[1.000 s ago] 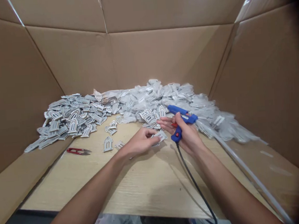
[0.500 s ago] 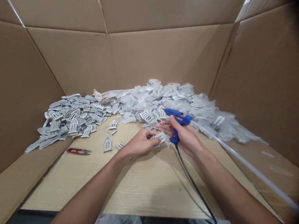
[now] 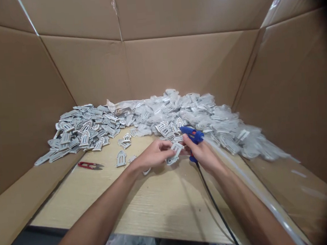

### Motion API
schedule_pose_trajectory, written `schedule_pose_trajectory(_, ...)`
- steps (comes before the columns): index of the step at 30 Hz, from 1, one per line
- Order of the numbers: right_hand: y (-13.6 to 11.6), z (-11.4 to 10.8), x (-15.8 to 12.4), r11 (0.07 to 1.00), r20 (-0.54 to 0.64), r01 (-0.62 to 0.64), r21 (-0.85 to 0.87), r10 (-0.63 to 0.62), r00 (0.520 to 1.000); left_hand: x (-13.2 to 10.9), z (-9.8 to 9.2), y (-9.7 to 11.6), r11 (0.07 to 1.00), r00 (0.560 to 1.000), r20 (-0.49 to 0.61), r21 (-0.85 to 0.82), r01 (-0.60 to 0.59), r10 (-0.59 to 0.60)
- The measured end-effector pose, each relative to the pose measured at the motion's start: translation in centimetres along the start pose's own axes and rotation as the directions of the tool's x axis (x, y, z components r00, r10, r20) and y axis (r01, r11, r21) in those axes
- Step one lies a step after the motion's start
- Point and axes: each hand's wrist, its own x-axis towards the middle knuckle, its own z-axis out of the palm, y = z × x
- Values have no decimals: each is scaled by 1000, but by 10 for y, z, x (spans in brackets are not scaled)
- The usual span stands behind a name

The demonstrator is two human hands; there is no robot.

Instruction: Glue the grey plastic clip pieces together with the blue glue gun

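Note:
My left hand [image 3: 155, 154] is closed on a small grey arched window piece [image 3: 176, 152], tilted above the table. My right hand [image 3: 202, 153] grips a blue hot glue gun [image 3: 192, 132], its nozzle pointing to the left and away from me. Fingers of the right hand reach behind the right edge of the window piece; whether they touch it I cannot tell. From the gun a black cord [image 3: 211, 198] runs down over the table's front edge, and a long clear glue stick [image 3: 241, 173] trails back from its rear.
Loose grey window pieces [image 3: 84, 128] lie heaped at the back left. Plastic-bagged pieces [image 3: 202, 108] are piled across the back and right. Red thread snips [image 3: 90, 165] and a loose arched piece [image 3: 121, 158] lie on the table [image 3: 147, 210]. Cardboard walls [image 3: 176, 68] enclose three sides.
The window piece in my left hand has turned to show more of its face. My right hand has tipped the glue gun, its fingers now nearer the piece. The whole view has shifted slightly.

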Motion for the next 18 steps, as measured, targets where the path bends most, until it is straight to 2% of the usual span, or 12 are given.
schedule_pose_trajectory(3, -6, 1, -2, 990, 70, -17, 140, 7, 998, -1, 2, -3, 998, 988, 155, 65, -7, -3)
schedule_pose_trajectory(6, -18, -1, -4, 947, 73, -27, 321, 4, 997, -1, -3, -8, 988, 991, 123, 150, 40, -59)
schedule_pose_trajectory(8, -22, -3, -5, 937, 23, -9, 349, 2, 1000, -2, -13, -9, 965, 978, 83, 197, 174, -193)
schedule_pose_trajectory(9, -22, -3, -4, 937, -6, -2, 349, 5, 1000, -4, -21, -8, 938, 954, 69, 217, 270, -291)
schedule_pose_trajectory(11, -20, -3, -3, 943, -48, -2, 332, 19, 999, -7, -40, -3, 864, 886, -21, 212, 456, -463)
schedule_pose_trajectory(12, -18, -3, -2, 947, -61, -5, 322, 26, 998, -9, -51, -1, 859, 868, -155, 145, 492, -471)
schedule_pose_trajectory(13, -16, -2, -1, 951, -67, -8, 308, 30, 997, -10, -62, 2, 890, 835, -373, 47, 454, -406)
schedule_pose_trajectory(14, -14, -1, 0, 958, -68, -9, 288, 30, 997, -10, -72, 5, 955, 723, -648, -23, 295, -239)
schedule_pose_trajectory(15, -11, 0, 0, 967, -69, -4, 256, 23, 997, -11, -82, 7, 974, 647, -744, -18, 225, -163)
schedule_pose_trajectory(16, -9, 1, 1, 977, -67, 4, 211, 10, 998, -11, -90, 8, 986, 551, -830, 4, 165, -89)
schedule_pose_trajectory(17, -8, 1, 1, 988, -64, 15, 152, -5, 998, -11, -96, 7, 994, 334, -942, 67, 91, 33)
schedule_pose_trajectory(18, -6, 1, 2, 997, -61, 26, 76, -21, 998, -11, -100, 6, 976, 214, -964, 187, 115, 159)
